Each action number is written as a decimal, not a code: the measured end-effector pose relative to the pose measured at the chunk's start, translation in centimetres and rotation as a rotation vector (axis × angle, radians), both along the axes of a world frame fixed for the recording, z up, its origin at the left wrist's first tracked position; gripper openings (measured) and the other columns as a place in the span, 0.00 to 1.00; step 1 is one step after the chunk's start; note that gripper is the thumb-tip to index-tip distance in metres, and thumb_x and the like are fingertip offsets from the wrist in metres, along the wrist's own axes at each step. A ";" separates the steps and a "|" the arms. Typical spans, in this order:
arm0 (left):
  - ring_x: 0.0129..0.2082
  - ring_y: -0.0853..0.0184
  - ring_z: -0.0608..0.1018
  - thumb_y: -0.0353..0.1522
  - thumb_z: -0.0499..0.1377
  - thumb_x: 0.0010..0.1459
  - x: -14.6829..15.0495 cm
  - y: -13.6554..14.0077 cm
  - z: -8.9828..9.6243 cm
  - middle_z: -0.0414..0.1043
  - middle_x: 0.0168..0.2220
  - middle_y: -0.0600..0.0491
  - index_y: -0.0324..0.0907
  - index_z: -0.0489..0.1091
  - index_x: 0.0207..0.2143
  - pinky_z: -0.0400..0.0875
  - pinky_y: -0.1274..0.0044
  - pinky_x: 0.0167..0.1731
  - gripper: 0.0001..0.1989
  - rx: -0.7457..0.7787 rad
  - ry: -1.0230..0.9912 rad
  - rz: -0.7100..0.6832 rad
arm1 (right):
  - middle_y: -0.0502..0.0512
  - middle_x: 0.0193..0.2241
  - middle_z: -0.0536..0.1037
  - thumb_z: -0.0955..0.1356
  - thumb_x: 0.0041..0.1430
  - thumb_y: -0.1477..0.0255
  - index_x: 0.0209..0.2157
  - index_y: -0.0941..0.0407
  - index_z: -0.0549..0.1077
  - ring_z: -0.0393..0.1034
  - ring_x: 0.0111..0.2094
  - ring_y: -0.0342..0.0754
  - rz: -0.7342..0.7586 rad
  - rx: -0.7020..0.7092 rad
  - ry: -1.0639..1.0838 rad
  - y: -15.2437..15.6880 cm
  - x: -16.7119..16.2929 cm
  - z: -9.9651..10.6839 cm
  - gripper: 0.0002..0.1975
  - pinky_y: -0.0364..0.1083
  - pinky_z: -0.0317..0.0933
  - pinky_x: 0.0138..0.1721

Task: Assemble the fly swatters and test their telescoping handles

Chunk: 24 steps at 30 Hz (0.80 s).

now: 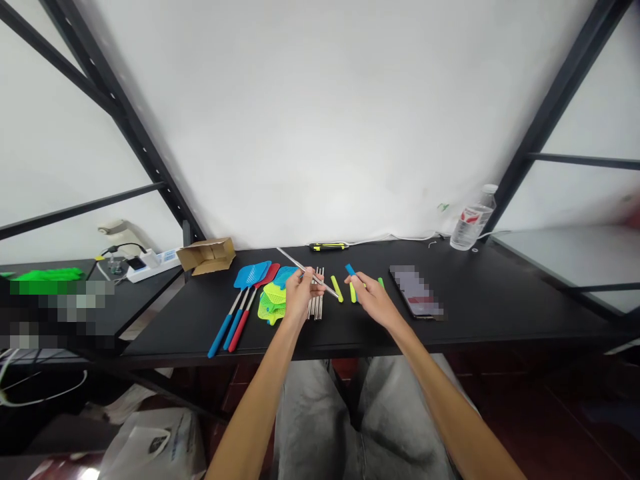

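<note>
My left hand (300, 291) is closed on a thin metal rod (291, 259), which slants from upper left to lower right above the table. Pinched in my right hand (373, 297) is a blue handle sleeve (350, 269), its upper end sticking out past the fingers. Sleeve and rod are apart. Several more metal rods (316, 308) lie side by side under my left hand. Yellow-green sleeves (337, 289) rest between and beside the hands, some partly hidden by my right hand. Left of them are loose fly swatter heads (273, 305) in a pile and three whole fly swatters (235, 319).
A phone (414, 292) lies right of my right hand. Farther right stands a plastic bottle (471, 220). Along the wall are a yellow-black cutter (329, 247) and a white cable. An open cardboard box (207, 256) and a power strip (153, 265) sit at the left. Black shelf posts flank the table.
</note>
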State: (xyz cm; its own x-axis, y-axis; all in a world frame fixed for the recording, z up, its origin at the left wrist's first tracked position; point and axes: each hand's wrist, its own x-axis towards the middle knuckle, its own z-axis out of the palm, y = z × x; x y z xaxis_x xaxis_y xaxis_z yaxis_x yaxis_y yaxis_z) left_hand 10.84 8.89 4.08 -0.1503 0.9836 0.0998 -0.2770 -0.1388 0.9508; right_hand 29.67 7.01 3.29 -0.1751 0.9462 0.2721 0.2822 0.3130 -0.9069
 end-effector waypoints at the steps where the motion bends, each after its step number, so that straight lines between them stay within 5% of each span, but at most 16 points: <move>1: 0.21 0.72 0.78 0.45 0.63 0.54 0.0 0.2 -0.3 0.77 0.32 0.50 0.38 0.66 0.36 0.74 0.80 0.23 0.19 0.016 -0.061 0.039 | 0.47 0.20 0.67 0.58 0.66 0.55 0.42 0.53 0.74 0.62 0.22 0.44 -0.030 0.061 -0.093 -0.4 0.6 -0.2 0.21 0.41 0.52 0.25; 7: 0.22 0.73 0.79 0.44 0.65 0.53 0.9 0.8 -2.2 0.78 0.30 0.50 0.38 0.65 0.35 0.74 0.83 0.24 0.20 0.078 -0.239 0.147 | 0.54 0.34 0.80 0.60 0.67 0.58 0.42 0.54 0.78 0.73 0.34 0.51 0.018 0.170 -0.234 -1.2 1.1 -2.1 0.20 0.45 0.60 0.37; 24: 0.21 0.73 0.78 0.46 0.65 0.53 0.6 0.6 -2.7 0.78 0.31 0.49 0.38 0.66 0.35 0.74 0.82 0.24 0.21 0.147 -0.221 0.050 | 0.54 0.38 0.81 0.62 0.66 0.58 0.42 0.55 0.79 0.74 0.38 0.53 0.060 0.136 -0.172 -1.1 1.0 -2.6 0.20 0.47 0.62 0.42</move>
